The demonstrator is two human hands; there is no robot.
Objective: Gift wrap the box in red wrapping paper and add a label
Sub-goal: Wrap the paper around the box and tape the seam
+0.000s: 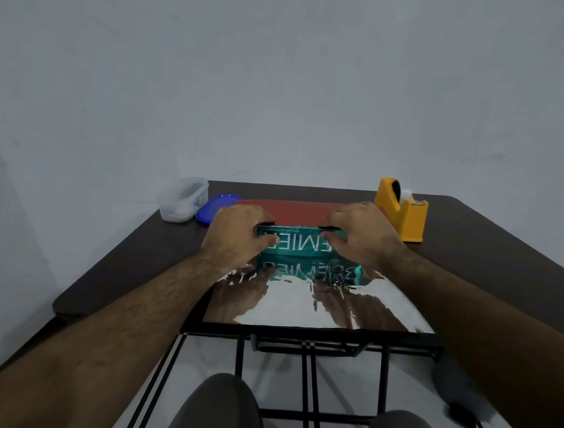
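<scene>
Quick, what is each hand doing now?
Left hand: grips the green box and the red wrapping paper.
Right hand: the same.

On the table [475, 251] in front of you the wrapping paper [317, 305] lies flat, its near edge at the table's near edge, and the box [300, 246] sits on it toward the far side, with the paper's far part folded up over the box top. Your left hand [237, 237] is on the box's left end and your right hand [360, 234] on its right end. Behind and left stand the container [181, 200] and, just to its right, the lid [216, 208]; the tape dispenser [400, 214] stands behind and right of the box.
</scene>
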